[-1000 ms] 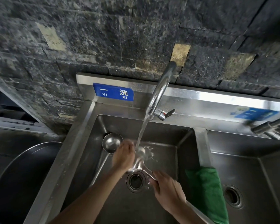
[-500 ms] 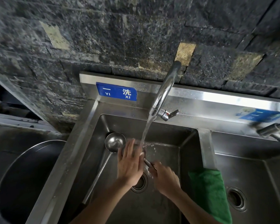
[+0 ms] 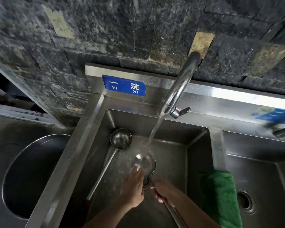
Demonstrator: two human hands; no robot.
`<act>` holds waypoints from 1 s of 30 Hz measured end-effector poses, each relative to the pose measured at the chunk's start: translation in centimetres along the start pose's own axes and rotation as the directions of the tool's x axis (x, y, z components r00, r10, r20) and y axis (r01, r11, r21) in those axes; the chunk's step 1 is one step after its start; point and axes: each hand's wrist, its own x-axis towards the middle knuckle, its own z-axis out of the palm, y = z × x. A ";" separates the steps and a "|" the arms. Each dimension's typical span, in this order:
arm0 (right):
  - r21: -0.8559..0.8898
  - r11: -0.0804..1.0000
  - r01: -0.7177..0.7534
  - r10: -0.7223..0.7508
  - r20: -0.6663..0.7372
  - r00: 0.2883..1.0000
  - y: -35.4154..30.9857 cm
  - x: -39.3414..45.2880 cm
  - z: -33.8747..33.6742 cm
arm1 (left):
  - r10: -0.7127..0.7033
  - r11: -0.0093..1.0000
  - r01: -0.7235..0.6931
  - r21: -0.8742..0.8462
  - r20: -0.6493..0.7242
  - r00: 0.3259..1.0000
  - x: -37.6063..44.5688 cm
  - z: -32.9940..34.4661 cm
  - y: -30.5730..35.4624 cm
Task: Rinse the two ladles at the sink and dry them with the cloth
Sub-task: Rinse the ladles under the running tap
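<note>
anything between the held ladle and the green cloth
Only the steel divider between the basins; the cloth hangs over it. The ladle in the right hand has open space otherwise.

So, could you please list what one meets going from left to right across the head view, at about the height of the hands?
Round dark basin → resting ladle with its handle → left hand → right hand gripping the rinsed ladle → green cloth on the divider → right sink drain.
</note>
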 end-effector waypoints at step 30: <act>-0.201 0.958 0.205 -0.270 -0.388 0.881 1.9 -0.6 -1.3 | -0.011 0.818 0.123 -0.562 0.198 0.980 3.5 -1.7 4.7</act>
